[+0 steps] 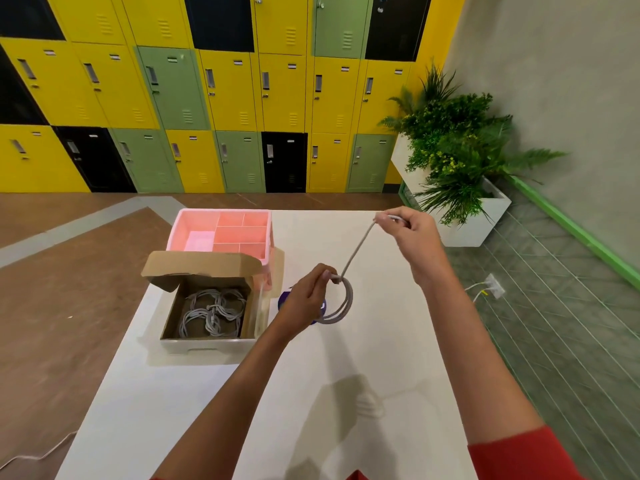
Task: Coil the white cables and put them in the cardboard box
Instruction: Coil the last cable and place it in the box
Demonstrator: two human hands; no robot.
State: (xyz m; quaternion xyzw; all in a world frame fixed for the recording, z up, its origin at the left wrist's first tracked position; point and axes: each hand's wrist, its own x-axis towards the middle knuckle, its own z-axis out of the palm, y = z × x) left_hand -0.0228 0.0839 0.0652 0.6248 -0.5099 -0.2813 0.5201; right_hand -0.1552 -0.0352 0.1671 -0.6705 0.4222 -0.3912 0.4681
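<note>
My left hand pinches a coil of white cable at its top, and the loops hang below my fingers above the table. The cable's free length rises up and to the right to my right hand, which pinches its end, pulling it taut. An open cardboard box sits on the table to the left of my left hand. Several coiled white cables lie inside the box. Its lid flap stands open at the back.
A pink plastic organiser with compartments stands behind the box. A dark blue object lies on the white table, mostly hidden by my left hand. A white planter with green plants stands off the table's far right corner. Lockers line the back wall.
</note>
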